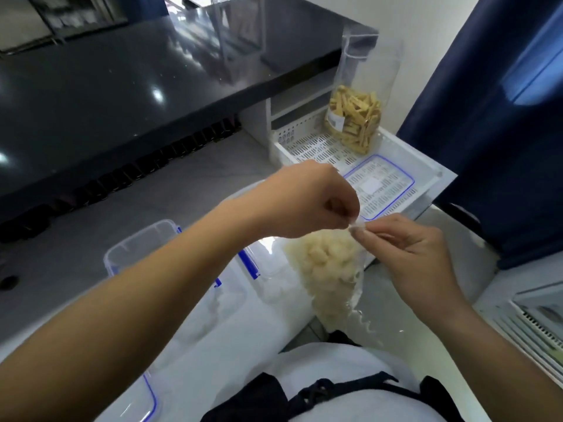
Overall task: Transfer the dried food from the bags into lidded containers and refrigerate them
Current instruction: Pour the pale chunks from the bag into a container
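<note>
A clear plastic bag of pale dried food (327,275) hangs in front of me above the white table (213,354). My left hand (307,199) pinches one side of the bag's top edge. My right hand (408,248) pinches the other side. Below my left forearm stands a clear container with blue clips (146,248). Part of it is hidden by my arm. A second clear bag of yellow dried sticks (353,120) stands upright in a white slotted tray (307,147) at the back right.
A clear lid with a blue seal (380,185) lies in the white tray. Another blue-rimmed lid (146,400) lies at the near left table edge. A dark glossy counter (137,86) spans the back left. A blue curtain (502,132) hangs at right.
</note>
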Motion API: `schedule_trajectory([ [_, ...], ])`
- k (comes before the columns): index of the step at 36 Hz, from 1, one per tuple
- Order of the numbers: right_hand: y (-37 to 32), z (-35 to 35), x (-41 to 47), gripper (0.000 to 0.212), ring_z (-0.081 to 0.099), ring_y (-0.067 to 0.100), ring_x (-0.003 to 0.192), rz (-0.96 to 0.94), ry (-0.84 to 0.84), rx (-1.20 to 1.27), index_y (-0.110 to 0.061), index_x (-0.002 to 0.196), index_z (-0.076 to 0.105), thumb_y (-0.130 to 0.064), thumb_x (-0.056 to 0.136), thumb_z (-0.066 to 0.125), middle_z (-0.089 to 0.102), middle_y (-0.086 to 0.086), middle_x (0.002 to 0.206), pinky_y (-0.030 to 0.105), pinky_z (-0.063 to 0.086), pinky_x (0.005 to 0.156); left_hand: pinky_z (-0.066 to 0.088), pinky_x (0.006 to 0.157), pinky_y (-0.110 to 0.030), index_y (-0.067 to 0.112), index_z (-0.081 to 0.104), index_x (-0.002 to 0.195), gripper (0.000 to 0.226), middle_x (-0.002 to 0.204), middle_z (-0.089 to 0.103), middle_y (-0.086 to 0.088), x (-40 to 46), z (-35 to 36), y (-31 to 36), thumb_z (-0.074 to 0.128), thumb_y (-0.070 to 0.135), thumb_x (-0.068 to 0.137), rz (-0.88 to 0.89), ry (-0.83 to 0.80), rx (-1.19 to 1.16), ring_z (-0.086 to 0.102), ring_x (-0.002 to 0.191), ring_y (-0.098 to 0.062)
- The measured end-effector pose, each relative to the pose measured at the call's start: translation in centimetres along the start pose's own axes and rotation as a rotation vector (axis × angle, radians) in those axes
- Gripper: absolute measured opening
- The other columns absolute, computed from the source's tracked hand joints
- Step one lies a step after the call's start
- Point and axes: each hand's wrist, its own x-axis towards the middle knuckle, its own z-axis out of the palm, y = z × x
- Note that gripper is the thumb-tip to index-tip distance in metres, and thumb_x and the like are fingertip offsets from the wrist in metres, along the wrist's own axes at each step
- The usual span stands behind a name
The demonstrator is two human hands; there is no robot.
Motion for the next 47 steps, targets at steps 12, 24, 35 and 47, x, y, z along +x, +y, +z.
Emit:
schedule_trajectory([
  [12, 6.0, -0.8, -2.9, 0.034, 0.068, 0.012, 0.105, 0.336, 0.009, 0.001, -0.031, 0.108, 0.074, -0.014, 0.079, 0.08, 0.074, -0.004, 0.107, 0.039, 0.055, 0.096, 0.059, 0.08, -0.04, 0.019, 0.079, 0.097, 0.011, 0.087, 0.077, 0.007, -0.2, 0.5, -1.9, 0.076, 0.018, 0.087, -0.075, -0.022, -0.152, 0.071, 0.08, -0.01],
  [24, 2.3, 0.8, 0.9, 0.017, 0.063, 0.005, 0.085, -0.157, -0.049, -0.294, -0.025, 0.083, 0.072, -0.009, 0.084, 0.078, 0.064, -0.005, 0.09, 0.006, 0.04, 0.07, 0.048, 0.071, -0.009, 0.016, 0.08, 0.095, 0.008, 0.086, 0.076, 0.009, -1.1, 2.1, -1.6, 0.077, 0.016, 0.088, -0.114, 0.088, -0.241, 0.067, 0.083, -0.004],
  [35, 1.1, 0.7, 1.3, 0.027, 0.063, -0.001, 0.066, -0.169, 0.047, -0.211, -0.031, 0.084, 0.071, -0.005, 0.082, 0.078, 0.057, -0.009, 0.092, 0.009, 0.049, 0.067, 0.057, 0.089, -0.03, 0.022, 0.073, 0.103, 0.015, 0.099, 0.074, 0.007, -11.0, 13.1, -2.7, 0.074, 0.016, 0.09, -0.626, 0.923, -0.777, 0.07, 0.097, -0.017],
  [47, -0.5, 0.3, 0.8, 0.028, 0.062, -0.001, 0.073, -0.188, 0.023, -0.327, -0.035, 0.085, 0.069, -0.009, 0.082, 0.079, 0.059, -0.011, 0.094, 0.016, 0.053, 0.072, 0.051, 0.107, -0.04, 0.032, 0.049, 0.144, 0.083, 0.137, 0.061, 0.01, -9.6, 17.9, -4.6, 0.089, 0.036, 0.072, -0.704, 0.161, -1.275, 0.061, 0.122, -0.009],
])
